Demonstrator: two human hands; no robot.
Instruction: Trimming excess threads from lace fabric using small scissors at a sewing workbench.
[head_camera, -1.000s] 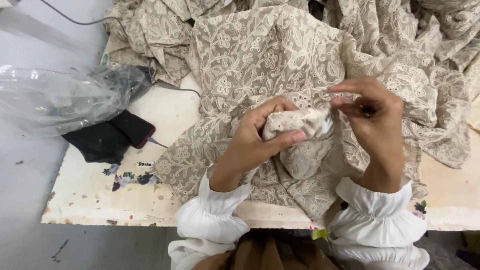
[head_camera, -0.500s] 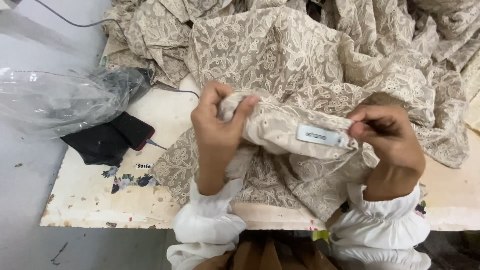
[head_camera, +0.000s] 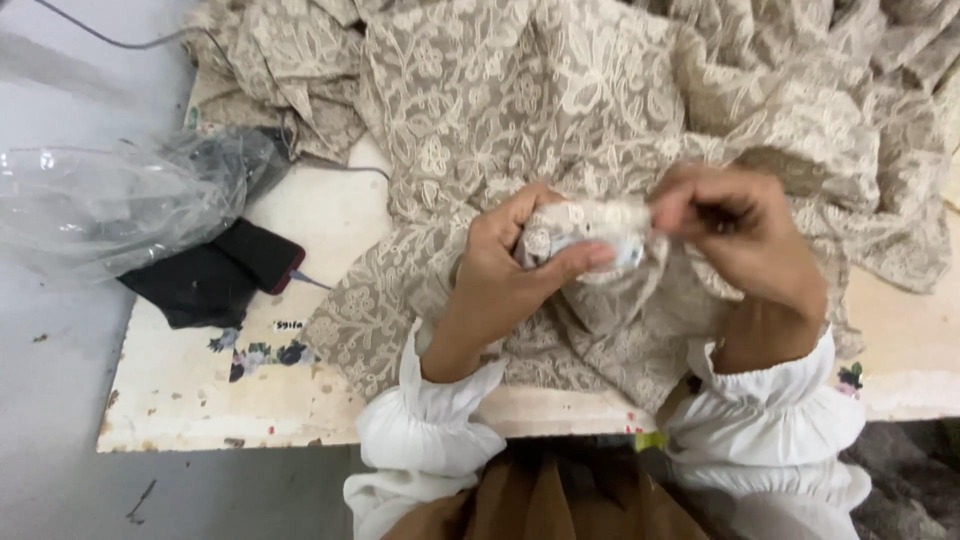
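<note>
Across the scuffed cream work surface (head_camera: 330, 230) heaped with beige lace fabric (head_camera: 560, 110), the left hand (head_camera: 505, 275) and right hand (head_camera: 740, 235), spread apart half a second ago, now pinch together on the bunched lace piece (head_camera: 590, 225) with its pale label tucked in.

A worn, cream-coloured table (head_camera: 300, 400) with chipped paint and small flower stickers stands on a grey floor (head_camera: 50, 470). The light is even and soft, without hard shadows.
</note>
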